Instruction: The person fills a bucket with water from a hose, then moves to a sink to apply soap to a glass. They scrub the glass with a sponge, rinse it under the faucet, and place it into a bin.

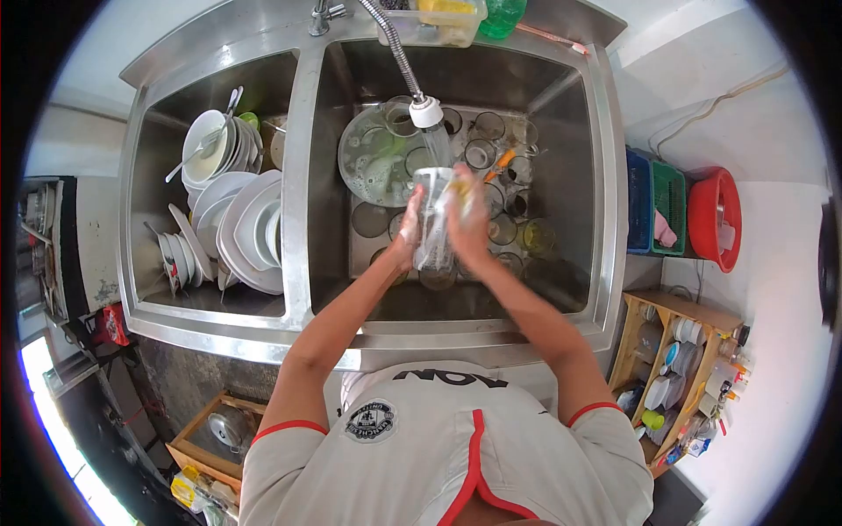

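Note:
Under the running faucet head [426,112], my left hand [410,230] is wrapped round the left side of a clear, soapy glass [432,223], held over the right sink basin. My right hand [468,215] is blurred by motion at the glass's right side, pressing something yellowish, which looks like a sponge [461,188], against it. Left of the glass lies a large round basin of sudsy water [360,162] with glassware in it. Several glasses [480,153] stand on the sink floor behind and to the right, with an orange-handled utensil [501,164] among them.
The left basin holds stacked white plates [250,232], bowls [206,158] and cutlery. A metal divider [300,193] separates the basins. On the back ledge sit a plastic container [456,22] and a green bottle [502,16]. Baskets [669,206] and a red tub [715,219] are at the right.

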